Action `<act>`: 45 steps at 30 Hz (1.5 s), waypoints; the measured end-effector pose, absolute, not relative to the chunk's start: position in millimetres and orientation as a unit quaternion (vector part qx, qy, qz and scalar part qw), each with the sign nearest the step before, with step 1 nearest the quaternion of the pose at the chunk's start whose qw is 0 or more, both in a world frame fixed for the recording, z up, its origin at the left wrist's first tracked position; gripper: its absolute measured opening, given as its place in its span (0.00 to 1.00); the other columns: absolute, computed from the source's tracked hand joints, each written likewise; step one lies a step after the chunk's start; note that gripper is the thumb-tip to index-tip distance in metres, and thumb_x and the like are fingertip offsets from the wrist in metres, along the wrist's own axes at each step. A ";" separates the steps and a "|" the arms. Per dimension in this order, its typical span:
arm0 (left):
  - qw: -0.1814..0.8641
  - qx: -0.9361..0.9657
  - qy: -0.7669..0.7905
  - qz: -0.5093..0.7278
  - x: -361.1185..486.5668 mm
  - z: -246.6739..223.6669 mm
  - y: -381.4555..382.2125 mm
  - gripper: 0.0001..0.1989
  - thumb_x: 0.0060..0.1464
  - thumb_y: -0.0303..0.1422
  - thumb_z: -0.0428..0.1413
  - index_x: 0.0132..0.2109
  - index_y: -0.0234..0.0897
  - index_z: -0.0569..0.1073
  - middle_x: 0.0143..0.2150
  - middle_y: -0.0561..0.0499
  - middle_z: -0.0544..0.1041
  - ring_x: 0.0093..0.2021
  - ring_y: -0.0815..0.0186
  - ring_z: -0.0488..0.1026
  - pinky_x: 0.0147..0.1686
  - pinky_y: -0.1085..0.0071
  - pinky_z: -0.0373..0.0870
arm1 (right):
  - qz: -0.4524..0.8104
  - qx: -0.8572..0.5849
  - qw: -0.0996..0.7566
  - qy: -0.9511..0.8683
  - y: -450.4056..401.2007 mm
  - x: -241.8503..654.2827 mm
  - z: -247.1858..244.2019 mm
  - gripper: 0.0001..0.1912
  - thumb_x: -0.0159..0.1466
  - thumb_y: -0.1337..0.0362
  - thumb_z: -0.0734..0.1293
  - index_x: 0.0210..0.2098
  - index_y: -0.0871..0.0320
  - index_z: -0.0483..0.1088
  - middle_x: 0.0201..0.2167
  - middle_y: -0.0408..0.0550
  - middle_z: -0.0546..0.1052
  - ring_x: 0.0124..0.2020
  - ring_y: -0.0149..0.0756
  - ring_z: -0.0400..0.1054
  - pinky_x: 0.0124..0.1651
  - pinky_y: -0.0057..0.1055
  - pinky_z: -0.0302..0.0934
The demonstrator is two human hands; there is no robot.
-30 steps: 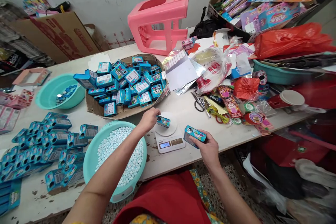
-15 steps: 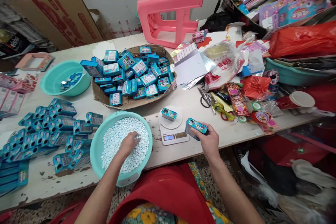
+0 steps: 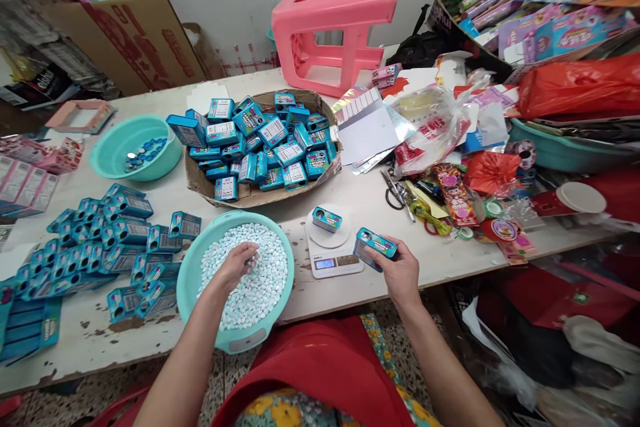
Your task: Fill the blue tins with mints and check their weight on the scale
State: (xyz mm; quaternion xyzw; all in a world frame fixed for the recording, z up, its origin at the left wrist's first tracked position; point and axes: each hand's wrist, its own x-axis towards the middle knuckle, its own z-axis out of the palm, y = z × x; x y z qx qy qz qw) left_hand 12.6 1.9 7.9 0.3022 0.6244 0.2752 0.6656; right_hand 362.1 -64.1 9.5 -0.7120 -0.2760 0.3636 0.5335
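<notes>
My left hand (image 3: 237, 267) is just above the small white candies (image 3: 255, 303) in a turquoise basin (image 3: 181, 283). Its fingers are curled together, with a few candies showing at the fingertips. In my right hand (image 3: 403, 269) is a small blue candy tin (image 3: 371, 245), tilted, its round hole facing up. That tin is over the table, beside a white digital scale (image 3: 320, 267). Another blue tin (image 3: 327, 219) lies on the scale's round plate, and the display is lit; its figures are too small to read.
Behind the basin, a cut-down carton (image 3: 250, 199) is heaped with blue tins. More tins (image 3: 125, 227) stand in rows at left, near a turquoise bowl (image 3: 107, 163) of small blue pieces. Scissors (image 3: 393, 190), wrappers and bags clutter the right. A pink stool (image 3: 340, 7) lies on its side behind.
My left hand has lifted slightly out of the candies, its fingers drawn together. My right hand still holds the tin in about the same place. The whole view has shifted slightly.
</notes>
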 end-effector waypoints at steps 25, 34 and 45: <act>0.721 0.362 0.509 0.301 142.5 14.8 100.7 0.18 0.43 0.41 0.63 0.30 0.35 0.62 0.18 0.62 0.54 0.15 0.79 0.47 0.14 0.81 0.40 | 0.371 -0.724 0.525 -0.250 -60.3 394.0 8.4 0.27 0.44 0.54 0.76 0.40 0.59 0.71 0.33 0.48 0.77 0.33 0.39 0.70 0.39 0.38 0.67; 0.715 0.273 0.541 0.349 107.7 21.6 59.3 0.20 0.45 0.46 0.61 0.32 0.33 0.66 0.18 0.61 0.55 0.14 0.80 0.49 0.13 0.81 0.39 | 0.367 -0.730 0.525 -0.239 -57.5 391.6 2.4 0.28 0.44 0.54 0.76 0.41 0.59 0.71 0.32 0.47 0.76 0.32 0.38 0.69 0.36 0.35 0.67; 0.725 0.306 0.553 0.274 92.0 29.0 -14.2 0.16 0.49 0.44 0.58 0.35 0.36 0.66 0.17 0.62 0.51 0.15 0.78 0.43 0.14 0.78 0.37 | 0.362 -0.730 0.533 -0.229 -65.2 383.5 -0.5 0.28 0.42 0.55 0.77 0.40 0.60 0.71 0.31 0.47 0.76 0.30 0.36 0.69 0.36 0.35 0.67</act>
